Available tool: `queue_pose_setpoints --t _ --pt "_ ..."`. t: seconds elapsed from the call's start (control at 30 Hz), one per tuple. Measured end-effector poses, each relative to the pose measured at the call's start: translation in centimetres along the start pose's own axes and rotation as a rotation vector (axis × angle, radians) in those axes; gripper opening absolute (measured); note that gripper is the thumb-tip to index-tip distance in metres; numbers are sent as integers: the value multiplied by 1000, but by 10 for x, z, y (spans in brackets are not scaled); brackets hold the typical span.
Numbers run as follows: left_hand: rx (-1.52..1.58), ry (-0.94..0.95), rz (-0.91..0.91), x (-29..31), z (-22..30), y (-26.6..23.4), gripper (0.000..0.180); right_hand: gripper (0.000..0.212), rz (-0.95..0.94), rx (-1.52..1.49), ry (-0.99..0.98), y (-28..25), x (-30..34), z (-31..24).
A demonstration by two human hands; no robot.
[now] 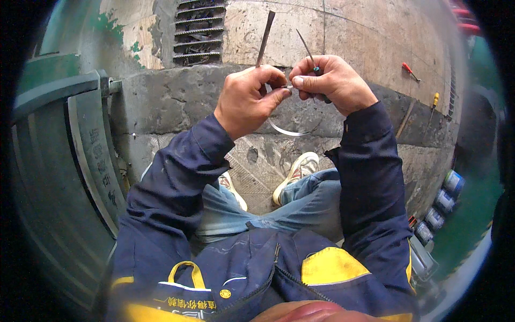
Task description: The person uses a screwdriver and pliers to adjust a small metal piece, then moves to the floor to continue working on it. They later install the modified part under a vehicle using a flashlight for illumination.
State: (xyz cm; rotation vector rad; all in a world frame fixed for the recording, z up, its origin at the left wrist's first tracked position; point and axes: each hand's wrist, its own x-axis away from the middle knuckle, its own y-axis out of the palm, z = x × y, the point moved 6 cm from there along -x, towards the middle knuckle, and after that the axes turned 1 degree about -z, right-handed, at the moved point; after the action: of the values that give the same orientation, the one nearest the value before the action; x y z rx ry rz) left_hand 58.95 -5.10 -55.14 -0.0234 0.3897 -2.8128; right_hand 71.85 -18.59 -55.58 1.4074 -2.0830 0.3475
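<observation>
Both hands meet over the dark floor strip in front of my shoes. My left hand (248, 100) is closed, pinching a thin metal band, which looks like a hose clamp (289, 132), near its small fastening. The band's shiny loop hangs below the fingers. Out of the top of that hand rises a dark flat strip (265, 38); whether it belongs to the band I cannot tell. My right hand (337, 85) is closed around a small screwdriver (305, 45), its thin shaft pointing up and away. Its thumb and forefinger touch the band's fastening, mostly hidden by the fingers.
On the floor at right lie a red-handled screwdriver (410, 70), a yellow-handled one (435, 101) and a narrow strip (406, 118). Several cans (444, 200) stand lower right. A barred drain grate (198, 33) lies ahead; a green metal structure (59, 161) fills the left.
</observation>
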Motion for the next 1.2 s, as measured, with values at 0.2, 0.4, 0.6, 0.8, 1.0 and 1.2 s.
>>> queue_pose_setpoints --t 0.2,0.4,0.6,0.8,1.0,1.2 --pt "235 -179 -122 -7 -4 -2 22 20 -15 -143 -18 -10 12 -4" --pt "350 -262 -196 -8 -8 -9 23 24 -9 -100 -34 -13 14 -7" --pt "374 -407 -311 -4 -12 -11 24 26 -49 -104 -64 -5 6 -10" --pt "488 -599 -368 0 -21 -6 21 25 -66 37 -39 3 2 -13" --pt "403 -617 -413 0 -27 -9 21 19 -7 101 -51 9 -1 -15" --pt "345 -582 -406 2 -29 -7 19 17 50 205 -28 15 -1 -17"
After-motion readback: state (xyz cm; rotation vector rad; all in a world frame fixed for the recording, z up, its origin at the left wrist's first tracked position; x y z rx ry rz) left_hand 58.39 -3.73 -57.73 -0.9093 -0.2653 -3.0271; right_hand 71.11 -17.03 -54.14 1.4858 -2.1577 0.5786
